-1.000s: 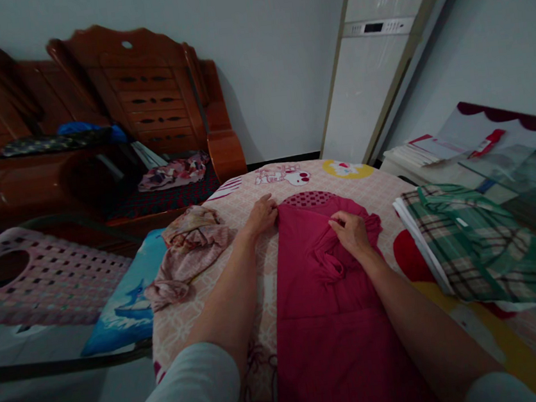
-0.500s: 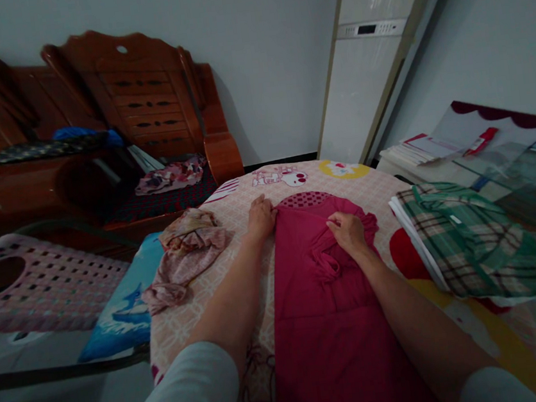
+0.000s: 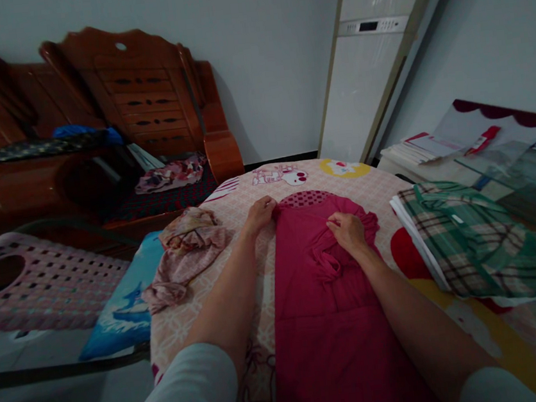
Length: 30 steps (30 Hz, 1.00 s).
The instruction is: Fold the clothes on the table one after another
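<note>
- The garment point(image 3: 328, 323) lies on my table point(image 3: 243, 197), running lengthwise away from me, plain deep pink, with a patch of small dark squares at the far end.
- Its lower part is smooth, with 1 straight crease across; higher up, the cloth bunches into a twisted loop.
- My left hand point(image 3: 262, 213) is partly closed, fingertips at its far left corner; I cannot tell whether they grip.
- My right hand point(image 3: 347, 230) is nearly closed, thumb and finger pinching its cloth above the loop.
</note>
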Each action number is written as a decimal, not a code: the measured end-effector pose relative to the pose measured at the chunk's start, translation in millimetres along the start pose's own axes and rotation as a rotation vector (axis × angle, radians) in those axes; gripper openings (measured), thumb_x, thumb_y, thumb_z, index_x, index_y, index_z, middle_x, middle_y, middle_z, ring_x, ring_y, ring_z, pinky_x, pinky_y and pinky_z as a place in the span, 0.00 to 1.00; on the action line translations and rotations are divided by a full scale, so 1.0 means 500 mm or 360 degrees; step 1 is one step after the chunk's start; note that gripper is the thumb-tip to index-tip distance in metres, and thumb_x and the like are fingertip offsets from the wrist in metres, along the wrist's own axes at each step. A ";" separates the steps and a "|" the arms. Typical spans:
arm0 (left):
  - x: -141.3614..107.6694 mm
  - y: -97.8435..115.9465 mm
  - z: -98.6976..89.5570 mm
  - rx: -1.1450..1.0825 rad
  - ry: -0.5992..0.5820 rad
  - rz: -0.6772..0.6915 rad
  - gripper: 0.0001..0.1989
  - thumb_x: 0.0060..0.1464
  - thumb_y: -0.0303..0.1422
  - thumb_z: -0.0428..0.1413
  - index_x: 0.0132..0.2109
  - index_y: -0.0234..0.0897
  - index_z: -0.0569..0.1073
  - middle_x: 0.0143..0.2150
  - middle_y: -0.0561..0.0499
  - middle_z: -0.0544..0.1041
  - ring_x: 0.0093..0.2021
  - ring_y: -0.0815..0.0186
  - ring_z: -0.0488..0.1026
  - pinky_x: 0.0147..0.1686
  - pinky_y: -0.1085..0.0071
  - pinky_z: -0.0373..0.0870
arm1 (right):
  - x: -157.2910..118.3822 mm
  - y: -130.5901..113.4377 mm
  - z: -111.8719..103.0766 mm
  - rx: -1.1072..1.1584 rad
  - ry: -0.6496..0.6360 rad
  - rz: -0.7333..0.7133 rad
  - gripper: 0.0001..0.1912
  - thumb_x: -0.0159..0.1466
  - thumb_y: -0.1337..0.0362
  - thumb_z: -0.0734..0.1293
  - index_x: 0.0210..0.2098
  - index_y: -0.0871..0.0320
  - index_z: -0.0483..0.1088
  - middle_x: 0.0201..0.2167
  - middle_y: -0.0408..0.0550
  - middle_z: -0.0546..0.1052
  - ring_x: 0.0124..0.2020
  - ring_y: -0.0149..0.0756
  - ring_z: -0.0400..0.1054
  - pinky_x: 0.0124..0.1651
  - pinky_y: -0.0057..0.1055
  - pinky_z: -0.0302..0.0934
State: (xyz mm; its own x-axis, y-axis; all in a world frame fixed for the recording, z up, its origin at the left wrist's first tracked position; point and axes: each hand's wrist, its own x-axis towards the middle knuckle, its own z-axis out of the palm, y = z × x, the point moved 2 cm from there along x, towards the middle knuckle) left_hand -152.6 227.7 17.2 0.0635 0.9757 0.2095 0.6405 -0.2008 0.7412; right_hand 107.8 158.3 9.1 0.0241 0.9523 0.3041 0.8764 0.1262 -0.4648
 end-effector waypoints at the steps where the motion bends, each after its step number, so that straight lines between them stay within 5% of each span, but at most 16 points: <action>1: 0.000 0.000 0.000 -0.0083 -0.0065 0.0053 0.12 0.58 0.32 0.47 0.34 0.36 0.73 0.34 0.50 0.77 0.36 0.65 0.71 0.38 0.71 0.66 | 0.000 0.000 0.001 -0.0012 0.0001 0.0005 0.08 0.62 0.64 0.67 0.37 0.56 0.79 0.36 0.51 0.82 0.37 0.42 0.74 0.41 0.35 0.62; 5: -0.003 -0.006 0.002 -0.0294 -0.0224 0.0126 0.16 0.58 0.35 0.45 0.37 0.34 0.76 0.35 0.49 0.78 0.35 0.66 0.72 0.37 0.72 0.68 | -0.001 0.000 0.001 -0.0042 -0.0011 0.0000 0.09 0.63 0.64 0.66 0.38 0.56 0.79 0.37 0.51 0.82 0.39 0.42 0.74 0.42 0.34 0.62; 17: 0.001 -0.006 0.002 0.0055 -0.0170 0.0106 0.15 0.56 0.30 0.51 0.44 0.33 0.80 0.41 0.46 0.82 0.41 0.62 0.76 0.44 0.69 0.71 | 0.000 -0.003 -0.004 -0.0064 -0.0079 0.0019 0.08 0.64 0.64 0.66 0.39 0.56 0.78 0.38 0.51 0.82 0.40 0.42 0.74 0.42 0.33 0.62; 24: -0.009 0.006 0.019 0.0337 0.0212 0.0192 0.19 0.49 0.21 0.50 0.44 0.35 0.80 0.45 0.46 0.81 0.46 0.60 0.76 0.52 0.66 0.70 | 0.002 -0.001 -0.004 0.0035 -0.0097 -0.0010 0.09 0.64 0.63 0.66 0.39 0.57 0.78 0.38 0.53 0.82 0.41 0.43 0.75 0.45 0.35 0.64; 30: -0.007 -0.020 0.038 0.0513 0.0171 0.0171 0.17 0.51 0.21 0.49 0.42 0.36 0.79 0.44 0.43 0.80 0.47 0.58 0.75 0.53 0.62 0.71 | 0.018 0.023 -0.009 0.0498 -0.0337 -0.0133 0.15 0.56 0.66 0.70 0.44 0.60 0.78 0.39 0.51 0.82 0.39 0.39 0.75 0.43 0.33 0.67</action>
State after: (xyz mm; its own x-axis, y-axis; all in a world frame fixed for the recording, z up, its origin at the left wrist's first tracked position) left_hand -144.5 227.8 -2.9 0.0737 0.9323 0.3542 0.8440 -0.2475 0.4758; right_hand 120.4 167.3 10.1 -0.1696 0.9673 0.1883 0.6814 0.2532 -0.6867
